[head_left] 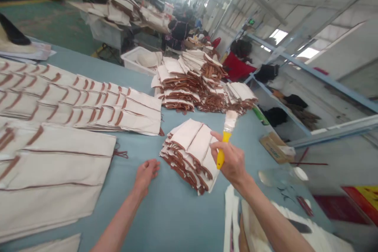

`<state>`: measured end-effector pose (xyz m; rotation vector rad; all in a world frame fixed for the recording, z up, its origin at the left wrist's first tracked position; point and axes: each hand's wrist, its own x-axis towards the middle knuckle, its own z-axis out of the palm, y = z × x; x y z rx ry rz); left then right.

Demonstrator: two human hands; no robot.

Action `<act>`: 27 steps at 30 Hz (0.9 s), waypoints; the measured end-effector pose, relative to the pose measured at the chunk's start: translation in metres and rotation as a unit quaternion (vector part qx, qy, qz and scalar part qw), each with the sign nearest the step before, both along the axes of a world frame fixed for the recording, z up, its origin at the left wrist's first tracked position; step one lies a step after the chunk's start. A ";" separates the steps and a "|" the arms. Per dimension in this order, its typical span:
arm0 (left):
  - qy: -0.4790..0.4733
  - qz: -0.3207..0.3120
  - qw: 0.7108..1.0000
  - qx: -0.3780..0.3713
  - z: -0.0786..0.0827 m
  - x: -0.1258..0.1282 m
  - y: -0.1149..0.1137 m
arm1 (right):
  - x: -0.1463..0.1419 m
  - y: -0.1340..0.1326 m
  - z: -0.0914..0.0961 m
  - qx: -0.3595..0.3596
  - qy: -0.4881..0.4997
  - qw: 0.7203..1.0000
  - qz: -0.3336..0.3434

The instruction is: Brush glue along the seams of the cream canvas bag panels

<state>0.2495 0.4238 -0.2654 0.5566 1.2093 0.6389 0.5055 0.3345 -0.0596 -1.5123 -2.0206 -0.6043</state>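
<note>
My right hand grips a paintbrush by its yellow handle. The pale, white-coated bristles point up and away, over the table's far side. Just left of and below it lies a fanned stack of cream fabric pieces with brown edging. My left hand hovers over the table by the near left side of that stack, apart from it. Its fingers are curled in, and nothing shows in them.
Overlapping rows of cream pieces and larger cream panels cover the left of the blue-green table. Piled bundles stand at the back. On the right are a cardboard box, a clear jar and dark scissors.
</note>
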 end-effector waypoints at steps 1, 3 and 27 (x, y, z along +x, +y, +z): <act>-0.005 -0.020 1.000 0.009 0.004 0.008 -0.012 | 0.004 -0.027 -0.006 -0.003 0.014 1.000 -0.026; -0.014 -0.059 0.998 0.027 0.012 0.026 -0.034 | 0.008 -0.067 -0.026 -0.020 0.033 0.997 -0.068; 0.058 -0.066 0.994 0.070 0.043 0.000 -0.166 | 0.059 -0.036 -0.104 -0.216 0.238 0.935 -0.152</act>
